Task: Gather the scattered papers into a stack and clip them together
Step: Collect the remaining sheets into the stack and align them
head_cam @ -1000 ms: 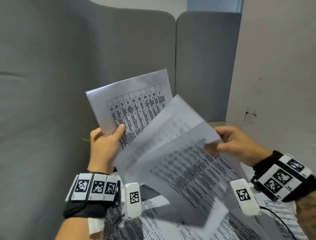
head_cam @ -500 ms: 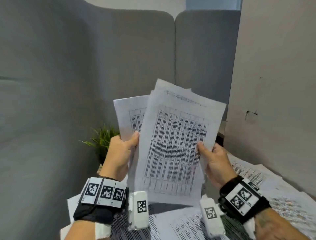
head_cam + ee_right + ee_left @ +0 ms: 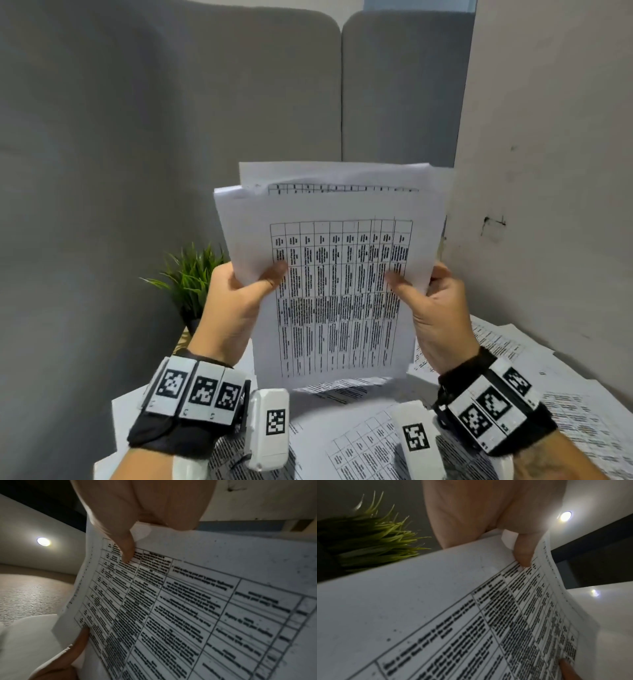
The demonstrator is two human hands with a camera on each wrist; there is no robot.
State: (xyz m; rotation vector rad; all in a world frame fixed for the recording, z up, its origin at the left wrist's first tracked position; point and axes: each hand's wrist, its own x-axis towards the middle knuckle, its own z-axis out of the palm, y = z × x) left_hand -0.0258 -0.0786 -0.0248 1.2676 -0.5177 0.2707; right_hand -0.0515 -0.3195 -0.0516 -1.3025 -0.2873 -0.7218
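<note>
Grey padded panels (image 3: 171, 137) fill my view from nine to twelve o'clock, with a pale wall (image 3: 548, 171) at three. Loose printed sheets (image 3: 565, 394) cover the surface (image 3: 102, 469) from five to seven o'clock. At centre I hold the gathered stack of papers (image 3: 329, 274) upright, clear of the surface, its top edges uneven. My left hand (image 3: 236, 301) pinches its nine o'clock edge, thumb on the front sheet; my right hand (image 3: 431, 308) pinches the three o'clock edge likewise. A small green plant (image 3: 191, 274) stands at nine o'clock, beside my left hand.
</note>
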